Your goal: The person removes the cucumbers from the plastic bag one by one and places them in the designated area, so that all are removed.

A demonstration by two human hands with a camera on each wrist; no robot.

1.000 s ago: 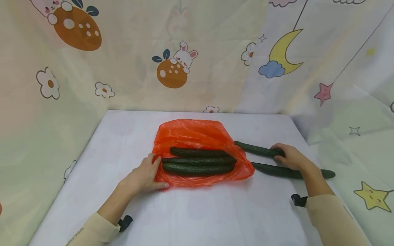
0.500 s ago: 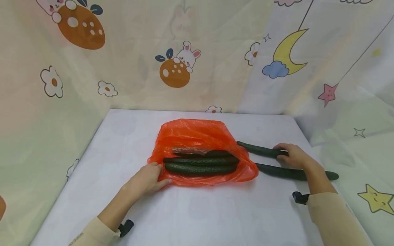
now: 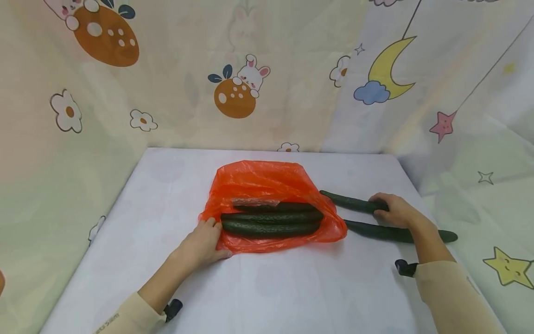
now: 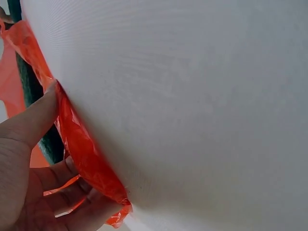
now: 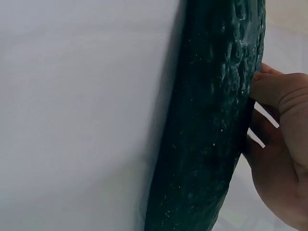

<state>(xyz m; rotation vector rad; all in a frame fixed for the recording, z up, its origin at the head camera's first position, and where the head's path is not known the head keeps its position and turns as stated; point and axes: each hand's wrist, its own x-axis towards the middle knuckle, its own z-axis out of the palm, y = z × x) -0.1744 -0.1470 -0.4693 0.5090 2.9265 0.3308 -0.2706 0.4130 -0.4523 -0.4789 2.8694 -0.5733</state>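
Observation:
A red plastic bag (image 3: 263, 178) lies in the middle of the table, its opening toward me. Inside it, several dark green cucumbers (image 3: 271, 229) lie side by side, the rearmost partly covered by plastic. My left hand (image 3: 200, 243) holds the bag's left edge; in the left wrist view the red film (image 4: 86, 154) runs between thumb and fingers. To the right of the bag, my right hand (image 3: 394, 211) grips the right end of a loose cucumber (image 3: 348, 202). Nearer to me lies another cucumber (image 3: 379, 230), passing under the right forearm and filling much of the right wrist view.
A white cloth covers the table (image 3: 292, 292). Behind and at both sides hangs a pale curtain (image 3: 175, 83) with cartoon prints. The left tips of both loose cucumbers lie close to the bag's right side.
My left hand has shifted its hold on the bag's left edge, and a flap of plastic now covers part of the rearmost cucumber. The right hand keeps its grip, nearly still.

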